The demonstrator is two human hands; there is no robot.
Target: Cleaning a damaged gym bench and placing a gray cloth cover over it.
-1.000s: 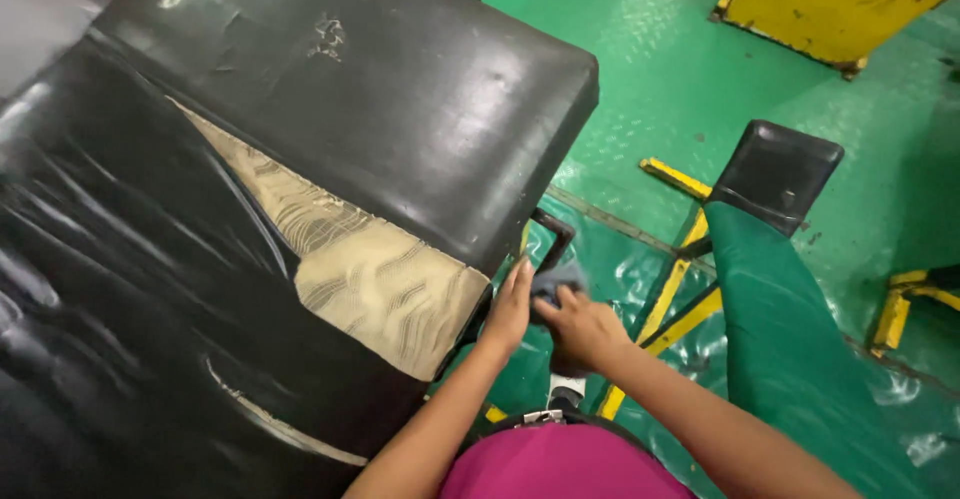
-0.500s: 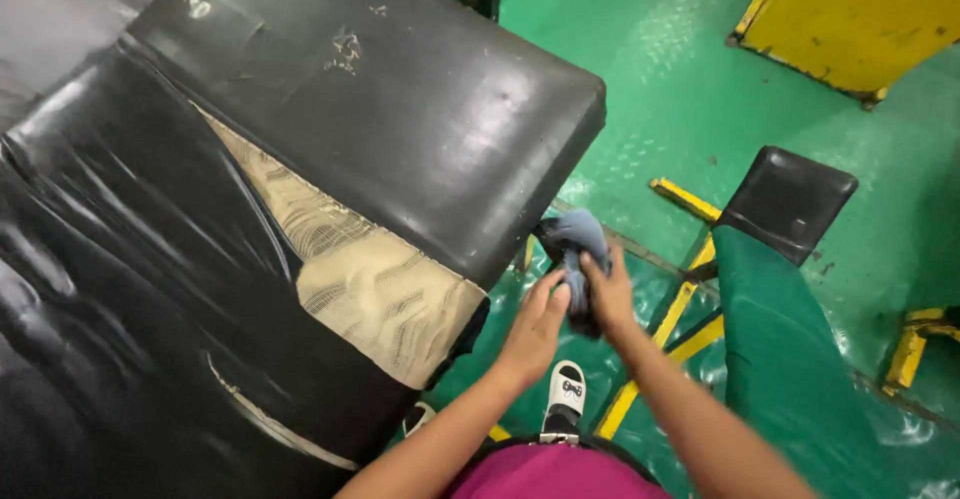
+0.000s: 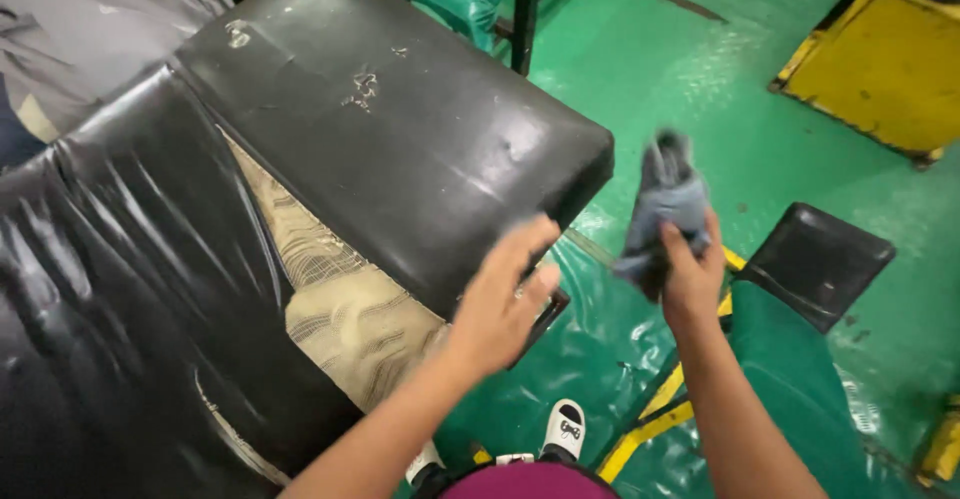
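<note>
At the near edge a magenta shirt (image 3: 530, 483) and a white sandal (image 3: 564, 429) show, with both forearms reaching forward. The left hand (image 3: 497, 304) is spread, fingers loose and slightly blurred, hovering at the near right corner of the black padded seat (image 3: 400, 129) and holding nothing. The right hand (image 3: 690, 269) is pressed together around a grey-blue cloth (image 3: 665, 204), gripping its lower part so the bunched upper part stands above the fist, out over the floor just right of the seat's corner.

To handle this well, I judge the cloth needs a fuller grip and a flatter fold, so a broad face meets the vinyl rather than a loose end. The free hand would best steady the corner, and the torn seam wants a light touch so the cover does not lift further.

The seat's black cover is scuffed and dented. To its left a second black cover (image 3: 110, 289) is split, baring tan woven padding (image 3: 340, 309). Below lies crinkled green plastic sheet (image 3: 600, 349) over a green floor (image 3: 690, 89) with yellow lines (image 3: 650, 419). Right stands a small black pad (image 3: 815, 259) on a green cushion (image 3: 790, 379); far right, a yellow box (image 3: 890, 69).
</note>
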